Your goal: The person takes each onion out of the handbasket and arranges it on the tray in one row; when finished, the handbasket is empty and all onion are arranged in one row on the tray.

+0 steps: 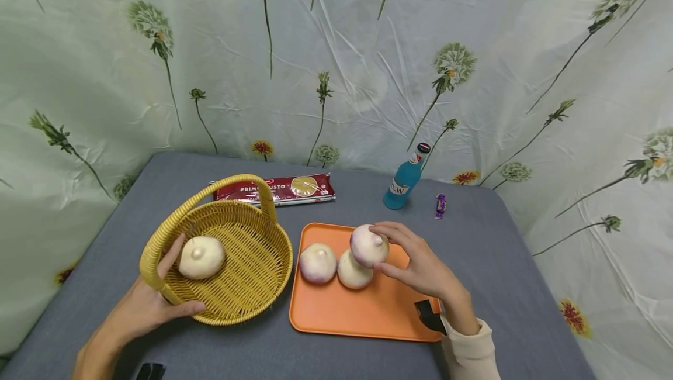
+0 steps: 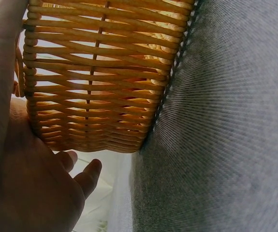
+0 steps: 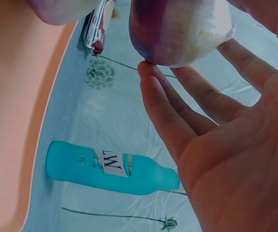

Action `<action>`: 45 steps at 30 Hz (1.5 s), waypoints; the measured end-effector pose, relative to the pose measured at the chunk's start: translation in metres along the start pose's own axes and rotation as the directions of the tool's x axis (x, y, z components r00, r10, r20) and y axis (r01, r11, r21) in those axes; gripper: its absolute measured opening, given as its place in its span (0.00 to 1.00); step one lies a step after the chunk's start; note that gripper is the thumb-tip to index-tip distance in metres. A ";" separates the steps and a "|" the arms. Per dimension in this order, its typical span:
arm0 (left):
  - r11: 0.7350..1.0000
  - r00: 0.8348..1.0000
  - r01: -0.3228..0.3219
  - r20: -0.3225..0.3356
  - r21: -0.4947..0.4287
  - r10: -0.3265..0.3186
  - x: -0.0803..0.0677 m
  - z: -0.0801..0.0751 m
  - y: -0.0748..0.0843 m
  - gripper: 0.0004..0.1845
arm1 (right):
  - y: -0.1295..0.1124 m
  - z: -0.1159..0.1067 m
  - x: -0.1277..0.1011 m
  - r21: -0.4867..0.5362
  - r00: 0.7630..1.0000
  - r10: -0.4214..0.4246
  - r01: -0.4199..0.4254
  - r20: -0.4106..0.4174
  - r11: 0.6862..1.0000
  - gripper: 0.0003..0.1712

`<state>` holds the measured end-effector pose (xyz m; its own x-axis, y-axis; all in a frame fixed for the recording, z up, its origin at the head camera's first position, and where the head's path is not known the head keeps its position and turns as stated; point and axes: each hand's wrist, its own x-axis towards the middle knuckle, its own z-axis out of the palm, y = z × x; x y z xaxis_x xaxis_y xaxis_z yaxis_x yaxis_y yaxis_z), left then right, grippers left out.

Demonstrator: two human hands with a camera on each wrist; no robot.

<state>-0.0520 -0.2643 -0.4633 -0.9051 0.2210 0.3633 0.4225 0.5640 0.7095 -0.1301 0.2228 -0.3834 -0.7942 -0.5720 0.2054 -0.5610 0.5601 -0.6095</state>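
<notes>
Left hand (image 1: 144,304) grips the yellow wicker basket (image 1: 247,286) rim at 8 o'clock, one turnip (image 1: 201,256) inside. Right hand (image 1: 420,269) pinches a raised turnip (image 1: 369,245) above two others on the orange tray (image 1: 363,310); blue bottle (image 1: 402,180) beyond at 12 o'clock.

Two bare hands, left hand (image 1: 144,310) without visible sleeve, right hand (image 1: 420,266) with cream long-sleeve cuff (image 1: 470,348), small black device (image 1: 430,314) at wrist

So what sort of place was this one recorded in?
Likely a staged tabletop set, not a real kitchen: a floral sheet hangs as backdrop around a grey-covered table, where props such as a pasta packet and a blue bottle stand.
</notes>
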 end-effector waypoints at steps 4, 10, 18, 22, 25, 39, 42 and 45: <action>1.000 1.000 0.003 0.007 -0.001 -0.003 -0.001 0.001 0.000 0.73 | 0.003 -0.003 -0.003 -0.017 1.000 0.011 -0.011 -0.004 1.000 0.37; 1.000 1.000 0.003 0.003 0.021 -0.003 -0.002 -0.001 0.001 0.74 | 0.009 -0.006 -0.009 -0.028 1.000 0.023 -0.023 -0.004 0.999 0.37; 0.999 1.000 -0.006 0.004 0.034 0.006 0.000 0.001 0.001 0.74 | 0.024 -0.008 -0.024 -0.059 0.999 0.050 -0.050 -0.009 0.997 0.37; 0.999 1.000 0.012 0.008 0.041 -0.012 0.000 0.001 0.000 0.73 | 0.030 -0.010 -0.028 -0.061 0.998 0.058 -0.059 -0.021 0.996 0.37; 0.999 1.000 0.023 0.008 0.042 -0.024 0.000 0.001 0.000 0.73 | 0.032 -0.012 -0.028 -0.054 0.997 0.071 -0.072 -0.022 0.996 0.37; 0.999 0.999 0.029 0.015 0.022 -0.030 -0.001 -0.002 0.001 0.74 | 0.038 -0.011 -0.028 -0.071 0.986 0.166 -0.164 0.029 0.984 0.35; 1.000 1.000 0.018 0.015 0.017 -0.019 -0.001 -0.002 0.000 0.74 | 0.039 -0.010 -0.029 -0.069 0.976 0.204 -0.199 0.071 0.977 0.35; 1.000 1.000 0.011 0.011 0.026 -0.011 0.000 -0.002 0.000 0.74 | 0.041 -0.008 -0.029 -0.072 0.969 0.223 -0.217 0.101 0.974 0.34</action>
<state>-0.0519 -0.2656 -0.4623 -0.9101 0.2238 0.3488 0.4116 0.5871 0.6971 -0.1317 0.2670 -0.4078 -0.8716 -0.4901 -0.0147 -0.3909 0.7127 -0.5825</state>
